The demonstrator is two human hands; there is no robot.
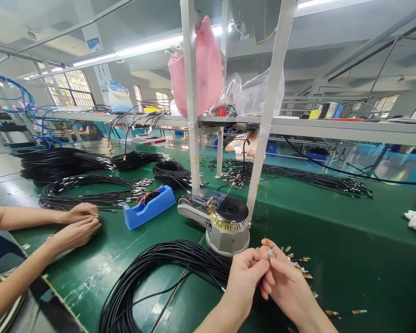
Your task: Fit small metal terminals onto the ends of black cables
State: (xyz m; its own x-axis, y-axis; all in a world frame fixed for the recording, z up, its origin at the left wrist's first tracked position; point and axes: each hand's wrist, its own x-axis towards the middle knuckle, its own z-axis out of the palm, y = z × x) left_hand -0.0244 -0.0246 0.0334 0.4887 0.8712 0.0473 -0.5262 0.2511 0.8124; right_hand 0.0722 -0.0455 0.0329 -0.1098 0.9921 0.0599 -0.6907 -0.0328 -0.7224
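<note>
My left hand (pixel 242 280) and my right hand (pixel 291 282) meet at the lower right, fingers closed in a pinch around a small silvery cable end (pixel 270 255). Most of what they hold is hidden by the fingers. A bit of amber tape (pixel 266 241) shows at a fingertip of my right hand. Beside my left hand lies a looped bundle of black cables (pixel 159 259) with silvery ends. Just beyond both hands stands a round tape dispenser (pixel 229 231) with yellow tape pieces around its rim. Several loose tape pieces (pixel 303 269) are scattered right of my hands.
A co-worker's hands (pixel 78 226) work at the left on the green table (pixel 333 222). A blue tape holder (pixel 150 208) stands between us. More black cable bundles (pixel 90 189) lie behind. White posts (pixel 268 106) carry a shelf (pixel 315 127). Another person sits beyond.
</note>
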